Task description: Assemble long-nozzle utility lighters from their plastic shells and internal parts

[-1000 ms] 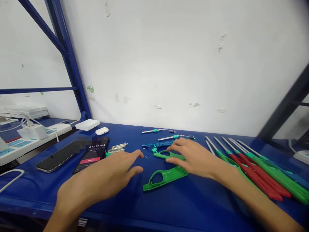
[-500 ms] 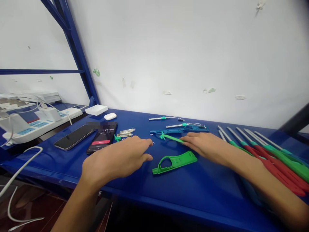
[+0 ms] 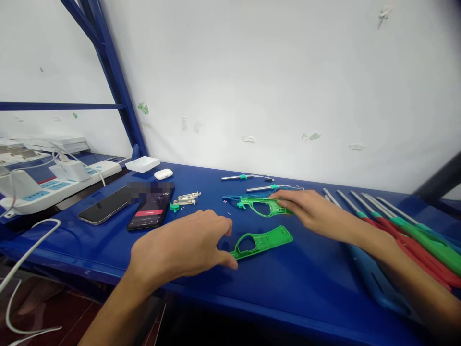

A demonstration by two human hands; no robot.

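My right hand [image 3: 300, 206] pinches the wide end of a green lighter casing half [image 3: 262, 207], which has a finger loop and a teal trigger piece at its left end. The matching green casing half [image 3: 268, 240] lies nearer to me with its hollow side up. Over that half's narrow left end is my left hand [image 3: 190, 245], thumb and forefinger apart; whether it touches the plastic I cannot tell. Behind the held half, a blue casing [image 3: 234, 196] is partly covered. Two metal lighter tubes with teal collars and wires, one the nearer tube [image 3: 262, 188], lie farther back.
Long-necked lighters with red and green handles [image 3: 414, 240] line the right side, a blue one [image 3: 374, 283] under my forearm. Small metal parts [image 3: 187, 198], two phones [image 3: 153, 211], a white earbud case [image 3: 163, 174] and a power strip [image 3: 57, 187] are at left.
The casing half in my right hand has turned so its loop shows. My left hand has moved nearer to me and right, over the end of the lying half.
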